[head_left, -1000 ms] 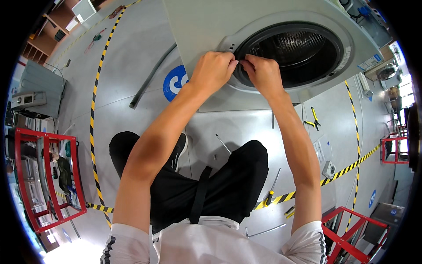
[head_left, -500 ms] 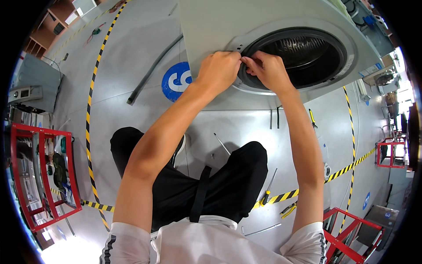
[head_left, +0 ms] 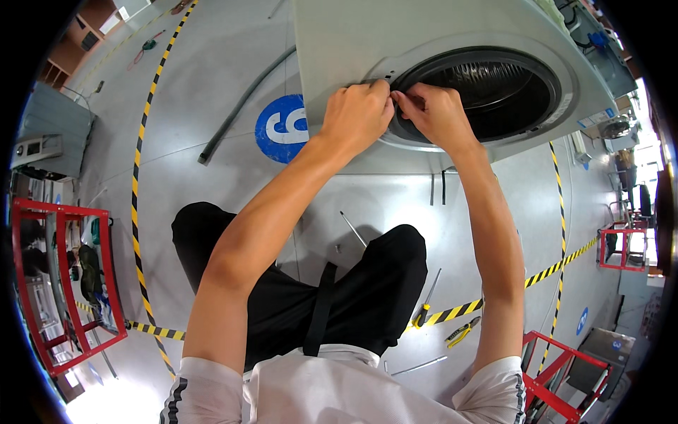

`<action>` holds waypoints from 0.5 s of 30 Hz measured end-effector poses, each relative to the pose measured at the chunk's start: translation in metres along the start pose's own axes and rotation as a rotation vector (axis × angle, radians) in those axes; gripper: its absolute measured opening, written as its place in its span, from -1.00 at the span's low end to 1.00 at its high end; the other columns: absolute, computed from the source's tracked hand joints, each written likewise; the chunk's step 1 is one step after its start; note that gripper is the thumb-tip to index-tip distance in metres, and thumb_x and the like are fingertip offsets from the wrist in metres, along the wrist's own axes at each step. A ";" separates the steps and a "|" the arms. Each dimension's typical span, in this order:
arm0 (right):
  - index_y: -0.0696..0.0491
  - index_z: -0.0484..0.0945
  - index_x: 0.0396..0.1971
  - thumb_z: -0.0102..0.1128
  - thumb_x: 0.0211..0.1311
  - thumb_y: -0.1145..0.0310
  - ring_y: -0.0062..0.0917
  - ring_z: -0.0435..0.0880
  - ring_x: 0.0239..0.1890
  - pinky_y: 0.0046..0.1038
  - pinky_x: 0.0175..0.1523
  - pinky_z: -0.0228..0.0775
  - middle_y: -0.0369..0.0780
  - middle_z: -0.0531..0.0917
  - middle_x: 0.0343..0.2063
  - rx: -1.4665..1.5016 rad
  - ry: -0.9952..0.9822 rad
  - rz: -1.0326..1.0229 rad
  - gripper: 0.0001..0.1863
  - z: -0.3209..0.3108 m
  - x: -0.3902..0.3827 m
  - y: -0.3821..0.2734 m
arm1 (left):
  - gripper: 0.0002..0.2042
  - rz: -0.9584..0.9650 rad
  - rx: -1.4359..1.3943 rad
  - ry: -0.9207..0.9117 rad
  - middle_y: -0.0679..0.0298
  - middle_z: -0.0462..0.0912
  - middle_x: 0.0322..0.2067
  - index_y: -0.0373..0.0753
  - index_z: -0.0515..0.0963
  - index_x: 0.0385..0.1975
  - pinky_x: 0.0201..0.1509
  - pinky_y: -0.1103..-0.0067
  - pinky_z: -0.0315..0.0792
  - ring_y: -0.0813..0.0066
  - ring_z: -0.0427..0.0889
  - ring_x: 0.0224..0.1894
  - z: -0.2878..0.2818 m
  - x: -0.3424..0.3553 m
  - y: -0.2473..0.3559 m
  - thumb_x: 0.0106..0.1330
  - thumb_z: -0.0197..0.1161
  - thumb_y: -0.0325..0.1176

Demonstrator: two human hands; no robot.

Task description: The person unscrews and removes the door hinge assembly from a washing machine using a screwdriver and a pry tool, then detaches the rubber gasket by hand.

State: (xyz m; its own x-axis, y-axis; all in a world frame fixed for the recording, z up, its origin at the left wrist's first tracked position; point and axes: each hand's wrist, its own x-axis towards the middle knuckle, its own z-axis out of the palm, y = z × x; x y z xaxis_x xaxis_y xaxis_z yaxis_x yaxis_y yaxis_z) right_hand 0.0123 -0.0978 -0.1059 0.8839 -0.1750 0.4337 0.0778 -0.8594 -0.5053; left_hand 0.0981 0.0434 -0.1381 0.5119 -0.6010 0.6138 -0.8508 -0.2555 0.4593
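Observation:
In front of me a washing machine (head_left: 339, 42) shows its pale grey front panel and round door opening. A black rubber door seal (head_left: 487, 54) rings the opening, with the metal drum (head_left: 487, 74) visible inside. My left hand (head_left: 357, 116) is closed, knuckles up, its fingertips pinching at the left edge of the seal. Right beside it, my right hand (head_left: 434, 113) reaches over the opening, thumb and fingers closed on the same stretch of seal. The fingertips almost meet, and they cover the exact spot they grip.
A grey hose (head_left: 244, 106) lies on the floor left of the machine. Near my knee are a yellow-handled screwdriver (head_left: 424, 314), pliers (head_left: 462, 332) and a thin metal rod (head_left: 352, 227). Red-framed racks (head_left: 63, 208) stand left and lower right (head_left: 558, 403).
Both hands stay at the seal's left edge with small finger shifts; my left hand's fingers have turned slightly. The whole view has shifted a little.

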 end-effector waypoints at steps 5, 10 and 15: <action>0.26 0.54 -0.64 0.28 0.03 0.36 -0.16 0.57 -0.63 -0.35 -0.49 0.42 -0.01 0.54 -0.72 -0.050 0.023 -0.050 -0.74 0.001 0.000 -0.006 | -0.90 -0.075 0.007 -0.024 0.10 0.58 -0.62 -0.29 0.47 -0.52 -0.47 0.33 0.44 0.08 0.59 -0.53 0.004 -0.001 -0.002 0.05 0.25 -0.45; 0.27 0.53 -0.71 0.21 0.00 0.27 -0.07 0.58 -0.61 -0.28 -0.44 0.47 0.04 0.54 -0.71 -0.140 -0.014 0.276 -0.66 0.006 0.007 -0.025 | -0.83 -0.015 -0.002 -0.039 0.09 0.59 -0.62 -0.28 0.43 -0.49 -0.47 0.32 0.46 0.07 0.60 -0.54 0.005 -0.003 -0.002 -0.03 0.30 -0.46; 0.24 0.51 -0.77 0.16 0.01 0.26 -0.03 0.55 -0.64 -0.24 -0.48 0.44 0.04 0.53 -0.74 -0.207 0.038 0.376 -0.65 0.015 0.006 -0.038 | -0.77 0.029 -0.017 0.057 0.08 0.58 -0.65 -0.27 0.38 -0.53 -0.53 0.32 0.46 0.07 0.60 -0.59 0.010 -0.006 -0.003 -0.14 0.34 -0.47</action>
State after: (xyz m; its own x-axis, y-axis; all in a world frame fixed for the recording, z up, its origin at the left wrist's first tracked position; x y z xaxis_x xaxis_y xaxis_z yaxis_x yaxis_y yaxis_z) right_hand 0.0216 -0.0592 -0.0952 0.8150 -0.5090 0.2769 -0.3443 -0.8098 -0.4750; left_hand 0.0961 0.0396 -0.1495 0.4936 -0.5640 0.6620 -0.8633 -0.2255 0.4516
